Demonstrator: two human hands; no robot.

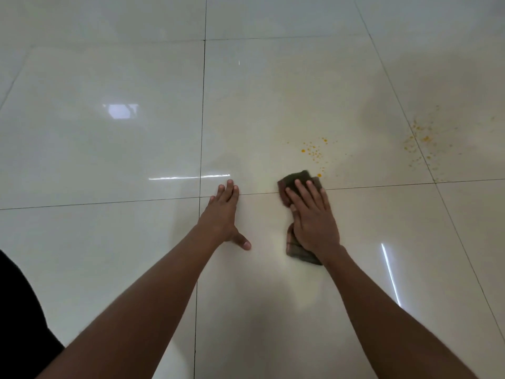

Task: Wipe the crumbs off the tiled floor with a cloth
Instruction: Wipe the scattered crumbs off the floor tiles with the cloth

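A dark brown cloth lies flat on the glossy cream tiled floor, and my right hand presses down on it with fingers spread. Just beyond the cloth's far edge lies a scatter of small yellow crumbs. A second, wider patch of crumbs sits further right, along a grout line. My left hand rests palm down on the floor to the left of the cloth, fingers together, thumb out, holding nothing.
Dark grout lines cross the floor, one running under both hands. Window light reflects off the tiles at the left. A black piece of clothing shows at the lower left corner.
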